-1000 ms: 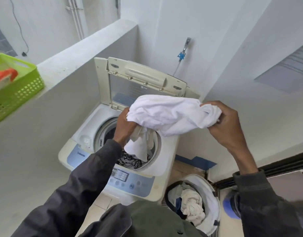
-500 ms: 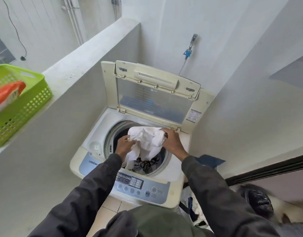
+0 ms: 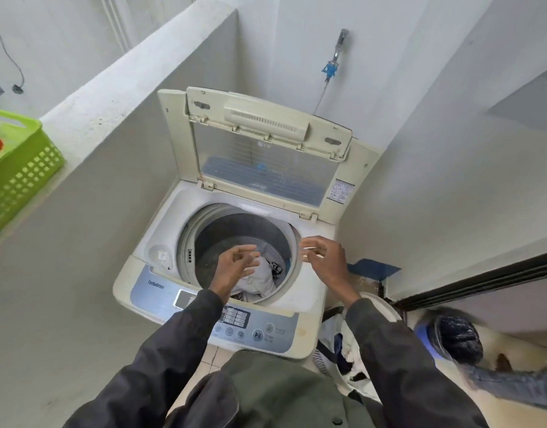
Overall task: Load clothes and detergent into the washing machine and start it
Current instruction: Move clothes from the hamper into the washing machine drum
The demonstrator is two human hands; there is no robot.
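Washing machine [image 3: 309, 299] lid raised. Left hand [image 3: 232, 270] held over drum, fingers spread, empty. Right hand [image 3: 326, 261] held over drum rim, fingers spread, empty. White garment [image 3: 259, 281] seen lying inside drum.

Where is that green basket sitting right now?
The green basket sits at the far left of the head view, on the ledge of the low wall left of the washing machine.
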